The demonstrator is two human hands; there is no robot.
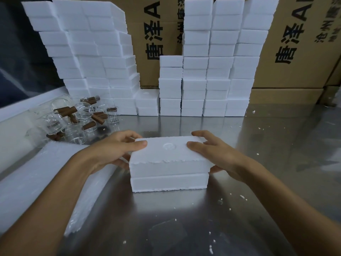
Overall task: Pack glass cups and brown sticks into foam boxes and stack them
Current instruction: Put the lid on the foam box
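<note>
Both hands clasp a closed foam box (169,163) by its ends: the left hand (112,150) and right hand (215,154) each curl thumb over lid, fingers round the sides. It sits on the steel table (258,182), with glass cups (83,115) and brown sticks (66,110) heaped at far left before the stacked boxes (212,71).

Both bare forearms reach in from the lower corners, the left from about 7 o'clock, the right from about 5 o'clock, converging toward the centre. The left hand (114,150) grips the left end of a closed white rectangular foam box (168,163), thumb lying flat on the lid and pointing to 3 o'clock, fingers curled over the far edge. The right hand (214,154) mirrors it at the right end, thumb on the lid pointing to 9 o'clock, fingers bent over the far corner.
</note>
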